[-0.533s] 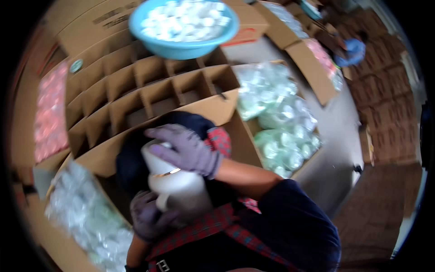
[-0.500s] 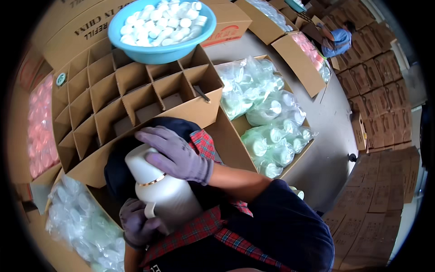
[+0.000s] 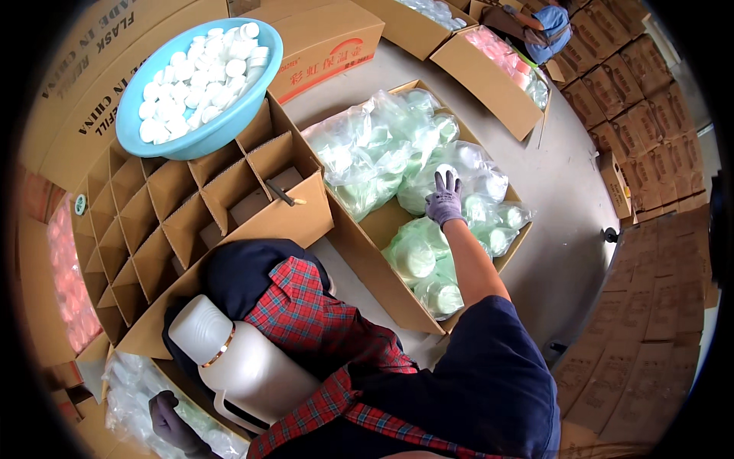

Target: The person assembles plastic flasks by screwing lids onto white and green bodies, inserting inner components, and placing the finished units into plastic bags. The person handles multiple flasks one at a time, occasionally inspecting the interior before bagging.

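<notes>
A white vacuum flask [image 3: 256,367] with a ribbed white cup lid [image 3: 200,329], a gold band and a handle lies tilted on my lap, held by neither hand. My right hand [image 3: 445,200], in a grey-purple glove, reaches out to the right with its fingers stretched over clear bags of white and pale-green cup-like pieces [image 3: 417,252] in an open carton. Its fingertips touch or nearly touch a white piece in a bag. My left hand [image 3: 174,424], gloved too, is curled beside the flask, above another carton of bagged pieces [image 3: 134,390]; nothing shows in it.
A divided carton [image 3: 180,191] stands ahead, with a blue basin [image 3: 256,96] of white caps on its far edge and a dark tool [image 3: 280,193] on its near edge. Bagged pink pieces [image 3: 69,275] lie at left. A co-worker [image 3: 547,34] is far right, near stacked cartons [image 3: 650,115].
My right hand has left the flask's lid and moved right to the bagged pieces. My left hand has let go near the handle and moved down left. The view has shifted.
</notes>
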`<state>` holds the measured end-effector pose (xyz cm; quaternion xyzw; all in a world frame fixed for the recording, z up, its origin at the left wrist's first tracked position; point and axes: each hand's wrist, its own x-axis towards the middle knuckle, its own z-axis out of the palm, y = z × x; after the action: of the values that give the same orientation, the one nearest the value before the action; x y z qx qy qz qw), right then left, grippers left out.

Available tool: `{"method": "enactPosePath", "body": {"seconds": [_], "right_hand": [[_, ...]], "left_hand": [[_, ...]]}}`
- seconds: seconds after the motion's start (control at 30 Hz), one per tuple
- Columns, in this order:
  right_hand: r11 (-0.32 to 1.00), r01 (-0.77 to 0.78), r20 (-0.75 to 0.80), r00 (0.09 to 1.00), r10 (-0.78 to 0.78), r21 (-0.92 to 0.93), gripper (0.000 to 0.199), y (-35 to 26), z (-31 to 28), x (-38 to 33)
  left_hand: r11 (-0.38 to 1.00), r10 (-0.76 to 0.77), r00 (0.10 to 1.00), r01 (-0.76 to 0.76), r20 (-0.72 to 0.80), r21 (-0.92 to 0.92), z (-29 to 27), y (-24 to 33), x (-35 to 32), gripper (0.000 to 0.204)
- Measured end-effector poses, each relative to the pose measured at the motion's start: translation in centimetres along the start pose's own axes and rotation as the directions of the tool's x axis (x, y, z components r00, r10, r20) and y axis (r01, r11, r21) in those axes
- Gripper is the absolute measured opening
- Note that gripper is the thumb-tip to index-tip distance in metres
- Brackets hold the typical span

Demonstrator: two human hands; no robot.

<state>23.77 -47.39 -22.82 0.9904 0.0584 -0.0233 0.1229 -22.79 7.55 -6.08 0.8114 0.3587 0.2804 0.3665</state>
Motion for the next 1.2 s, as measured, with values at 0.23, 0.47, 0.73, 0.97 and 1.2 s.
{"method": "enactPosePath", "body": {"seconds": [0.23, 0.47, 0.73, 0.97, 1.2], "right_hand": [[0.813, -0.091, 0.226, 0.973, -0.051, 0.575, 0.054, -6.2, -5.1, 0.6], [0.792, -0.033, 0.016, 0.999, 0.029, 0.609, 0.041, -13.5, -4.3, 0.9], [-0.164, 0.038, -0.124, 0.825, -0.552, 0.986, 0.028, -16.9, -30.1, -2.5], [-0.71, -0.054, -0.674, 0.271, -0.687, 0.702, 0.037, -30.7, -45.8, -7.3], [-0.236, 0.792, -0.717, 0.325, -0.617, 0.563, 0.118, -25.3, -38.1, -9.4]], "left_hand": [[0.993, 0.074, 0.997, -0.076, 0.034, 0.088, 0.8, 0.6, 0.4, 0.032], [0.983, 0.131, 0.989, -0.138, 0.07, 0.117, 0.7, 2.3, 0.7, 0.026], [0.87, 0.473, 0.873, -0.484, 0.116, 0.097, 1.0, 8.6, 2.9, 0.008], [0.934, 0.351, 0.781, -0.253, 0.517, -0.252, 11.8, 20.6, 11.4, 0.063], [0.671, 0.301, 0.945, -0.116, 0.126, -0.732, 9.7, 17.0, 16.9, 0.032]]}}
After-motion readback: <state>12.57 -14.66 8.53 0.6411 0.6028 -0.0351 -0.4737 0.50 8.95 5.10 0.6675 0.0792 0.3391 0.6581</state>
